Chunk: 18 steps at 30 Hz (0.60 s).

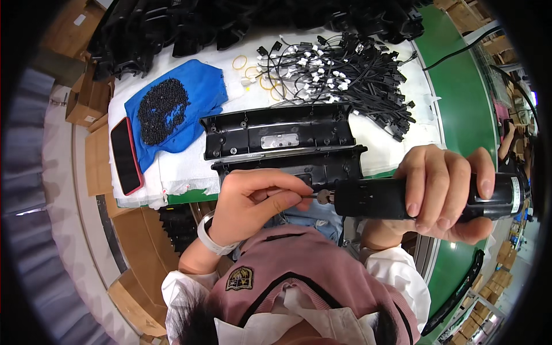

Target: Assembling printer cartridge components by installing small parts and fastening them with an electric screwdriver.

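Observation:
A black electric screwdriver (371,198) lies level in my right hand (445,187), whose fingers wrap round its body; its bit points left. At the tip of the bit (310,196), the thumb and forefinger of my left hand (259,195) are pinched together. Whatever sits between those fingertips is too small to make out. Just beyond my hands, two long black plastic housings (230,135) lie one behind the other, hollow side up. The nearer housing (339,165) is partly covered by my left hand and the screwdriver.
A blue cloth (201,83) at the left carries a heap of small black screws (164,109). Beside it lies a phone in a red case (126,155). Black cables with white connectors (345,75) are piled at the back right, near rubber bands (267,84). Black plastic parts (230,29) line the far edge.

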Tool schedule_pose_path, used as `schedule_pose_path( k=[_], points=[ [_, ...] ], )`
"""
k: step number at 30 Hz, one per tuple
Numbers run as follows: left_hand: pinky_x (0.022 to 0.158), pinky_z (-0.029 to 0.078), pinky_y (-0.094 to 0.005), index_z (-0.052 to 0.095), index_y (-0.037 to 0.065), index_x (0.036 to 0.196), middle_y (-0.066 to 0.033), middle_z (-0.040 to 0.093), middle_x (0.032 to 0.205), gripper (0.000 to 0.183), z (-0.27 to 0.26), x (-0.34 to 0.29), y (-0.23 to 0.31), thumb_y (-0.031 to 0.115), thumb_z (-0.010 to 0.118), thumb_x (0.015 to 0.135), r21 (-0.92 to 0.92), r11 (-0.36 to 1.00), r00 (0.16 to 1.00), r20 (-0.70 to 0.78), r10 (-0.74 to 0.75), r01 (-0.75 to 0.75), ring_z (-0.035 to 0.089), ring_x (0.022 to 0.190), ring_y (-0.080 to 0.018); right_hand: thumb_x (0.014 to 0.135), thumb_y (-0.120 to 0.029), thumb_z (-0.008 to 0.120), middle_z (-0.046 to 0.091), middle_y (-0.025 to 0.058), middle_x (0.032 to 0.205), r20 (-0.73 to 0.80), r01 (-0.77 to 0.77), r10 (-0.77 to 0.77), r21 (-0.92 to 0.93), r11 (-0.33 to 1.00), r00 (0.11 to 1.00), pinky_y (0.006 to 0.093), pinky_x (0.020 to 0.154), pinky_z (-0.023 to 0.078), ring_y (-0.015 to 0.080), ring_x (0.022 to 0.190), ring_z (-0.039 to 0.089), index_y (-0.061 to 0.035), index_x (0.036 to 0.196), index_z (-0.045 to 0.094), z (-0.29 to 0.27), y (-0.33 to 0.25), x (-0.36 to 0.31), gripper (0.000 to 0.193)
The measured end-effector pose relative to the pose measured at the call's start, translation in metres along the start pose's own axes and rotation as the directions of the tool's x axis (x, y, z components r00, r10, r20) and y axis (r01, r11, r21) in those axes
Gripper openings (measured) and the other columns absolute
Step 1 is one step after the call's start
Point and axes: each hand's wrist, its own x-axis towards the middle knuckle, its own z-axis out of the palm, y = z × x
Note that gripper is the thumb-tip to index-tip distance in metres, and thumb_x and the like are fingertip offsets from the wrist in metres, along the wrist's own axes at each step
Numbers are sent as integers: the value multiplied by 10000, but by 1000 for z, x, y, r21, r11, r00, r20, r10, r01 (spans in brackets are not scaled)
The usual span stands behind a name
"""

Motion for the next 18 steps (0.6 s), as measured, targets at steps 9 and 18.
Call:
schedule_pose_path(
  k=[9,18],
  points=[
    [719,532,-234,669,-70,879,-129,669,891,122,-9,5,-3,-98,629,768,205,978,1000,3,31,-31,669,794,-160,867,-324,640,576,5,635,-55,-103,100,-43,994,993,264,484,474,117,443,548,-125,1031,402,9,10,-4,351],
    [690,511,-240,597,16,1125,-53,663,870,466,-20,37,14,-18,727,678,329,929,985,38,168,-172,636,854,-131,831,-215,634,542,-6,581,-266,-102,146,173,980,953,257,456,434,92,400,520,-80,969,424,10,12,0,286]
  ],
)
